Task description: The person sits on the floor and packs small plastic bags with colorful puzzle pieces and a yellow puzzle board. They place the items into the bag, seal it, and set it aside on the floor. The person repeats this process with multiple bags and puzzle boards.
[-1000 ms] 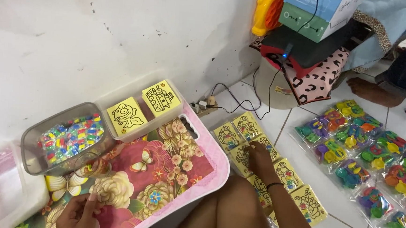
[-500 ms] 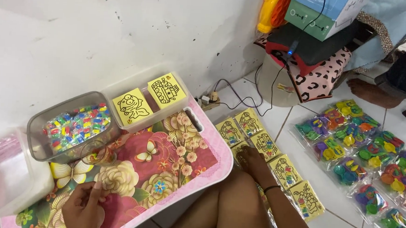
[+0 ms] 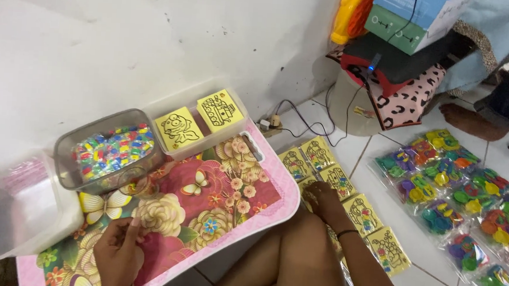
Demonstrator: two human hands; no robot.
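Hands apart: right hand [image 3: 320, 197] on yellow cards [image 3: 345, 195], left hand [image 3: 119, 252] on tray [image 3: 275, 191].

A row of yellow picture cards [image 3: 345, 195] is laid flat on the white tiled floor, each printed with a black line drawing — the cards run diagonally, edges touching or overlapping. The card nearest the pink floral counter [image 3: 216, 193] is touched by the right hand [image 3: 321, 200]; part of the row is hidden behind the knee.
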